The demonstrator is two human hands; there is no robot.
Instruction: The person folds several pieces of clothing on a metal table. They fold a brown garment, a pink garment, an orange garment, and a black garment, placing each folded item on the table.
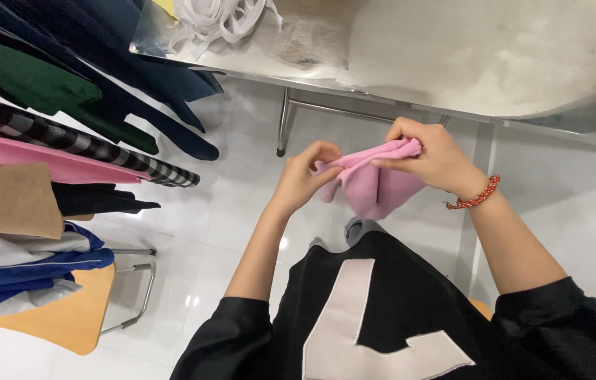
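Two hands' grip (364,158) on soft, folded pink cloth (372,186).

The scene is bright and evenly lit from overhead. The glossy white floor (206,218) throws small glare spots at lower centre, and the metal counter (452,63) in the upper right washes out to a hazy sheen. Shadows are soft and faint. Focus is sharp mid-frame; edges bend slightly with wide-angle distortion.
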